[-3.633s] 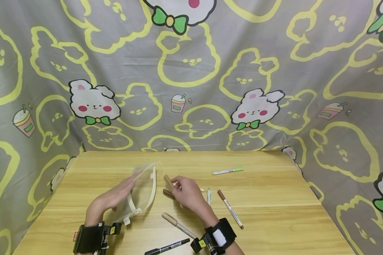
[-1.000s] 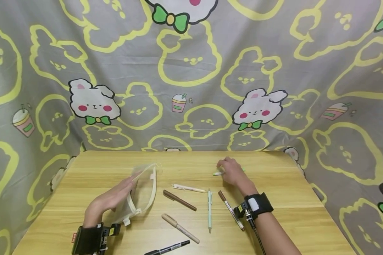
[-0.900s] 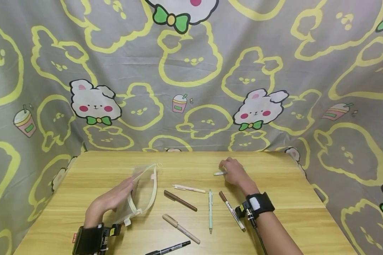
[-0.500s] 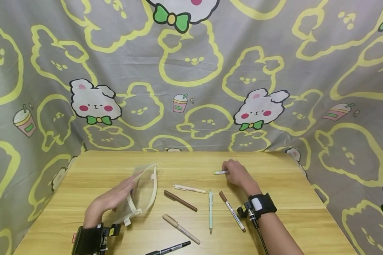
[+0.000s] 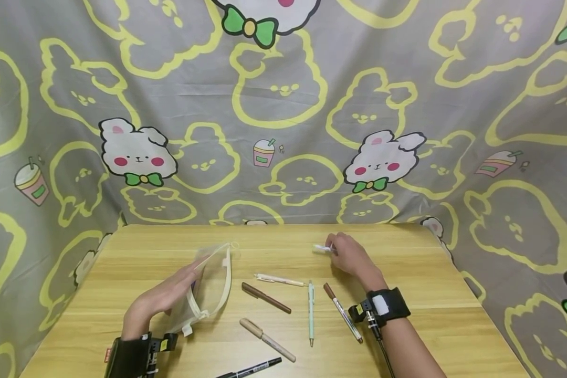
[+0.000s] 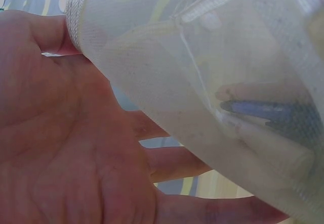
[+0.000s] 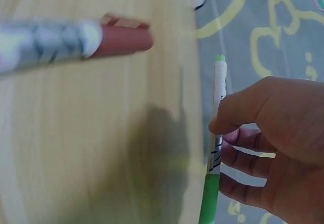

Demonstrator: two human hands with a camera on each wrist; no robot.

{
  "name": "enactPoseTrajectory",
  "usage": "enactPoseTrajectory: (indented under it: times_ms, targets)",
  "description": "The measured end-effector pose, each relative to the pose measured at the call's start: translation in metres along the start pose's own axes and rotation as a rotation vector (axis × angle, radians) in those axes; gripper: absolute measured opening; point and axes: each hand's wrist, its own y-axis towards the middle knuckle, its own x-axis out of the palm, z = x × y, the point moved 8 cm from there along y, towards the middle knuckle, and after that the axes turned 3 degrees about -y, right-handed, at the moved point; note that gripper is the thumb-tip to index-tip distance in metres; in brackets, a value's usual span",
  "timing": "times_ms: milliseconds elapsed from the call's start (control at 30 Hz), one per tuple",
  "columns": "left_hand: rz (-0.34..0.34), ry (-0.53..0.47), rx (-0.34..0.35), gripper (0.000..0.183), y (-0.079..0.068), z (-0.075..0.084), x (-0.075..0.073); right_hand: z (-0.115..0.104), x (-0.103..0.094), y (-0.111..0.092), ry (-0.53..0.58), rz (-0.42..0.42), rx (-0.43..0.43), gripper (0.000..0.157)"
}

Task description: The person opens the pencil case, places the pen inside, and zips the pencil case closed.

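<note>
My left hand (image 5: 167, 291) lies along the near-left side of a sheer mesh zip pouch (image 5: 228, 273), which stands on the table with its mouth spread to the right. In the left wrist view the fingers (image 6: 177, 163) run straight behind the mesh, and the thumb meets the woven rim. A dark blue-tipped pen (image 6: 248, 108) and paler shapes show blurred inside. At the far right, my right hand (image 5: 352, 257) pinches a white marker with green ends (image 7: 214, 148) between thumb and fingers, raised off the tabletop.
Between the hands lie a cream pen (image 5: 281, 280), a brown pen (image 5: 266, 298), a tan marker (image 5: 268, 340) and a mint pen (image 5: 311, 315). A red-brown-capped marker (image 5: 343, 314) is near the right wrist, a black marker (image 5: 250, 369) at the front. Patterned cloth (image 5: 283, 105) surrounds the table.
My right hand has gone from beside the pouch, where it held a tan pen, to the far right and has lifted the green marker. The left hand and pouch have stayed put.
</note>
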Motion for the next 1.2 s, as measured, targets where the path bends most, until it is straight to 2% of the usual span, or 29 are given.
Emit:
enactPoseTrajectory:
  times_ms: [67, 133, 200, 300, 467, 767, 933, 1200]
  targets:
    - [-0.009, -0.028, -0.046, 0.053, 0.0, -0.003, 0.001, -0.002, -0.004, -0.001, 0.01, 0.013, 0.001, 0.023]
    - [-0.009, -0.032, -0.044, 0.052, -0.001, -0.003, 0.001, -0.005, -0.007, -0.002, 0.022, 0.024, 0.003, 0.023]
    - [-0.007, -0.029, -0.025, 0.051, -0.001, -0.001, 0.001, -0.008, -0.009, -0.004, 0.033, 0.032, 0.006, 0.024]
    - [0.011, 0.018, 0.056, 0.05, -0.003, 0.004, -0.002, -0.014, -0.013, -0.006, 0.054, 0.043, 0.005, 0.025]
    - [0.02, 0.029, 0.069, 0.049, -0.003, 0.005, -0.003, -0.028, -0.018, -0.009, 0.1, 0.038, 0.005, 0.027]
    - [0.037, 0.046, 0.103, 0.048, -0.002, 0.008, -0.003, -0.051, -0.023, -0.019, 0.232, 0.006, 0.066, 0.029]
    - [0.028, 0.039, 0.082, 0.049, -0.002, 0.007, -0.004, -0.065, -0.016, -0.022, 0.32, -0.017, 0.072, 0.029]
    - [0.015, 0.034, 0.09, 0.049, -0.002, 0.009, -0.001, -0.074, -0.004, -0.027, 0.378, -0.034, 0.073, 0.03]
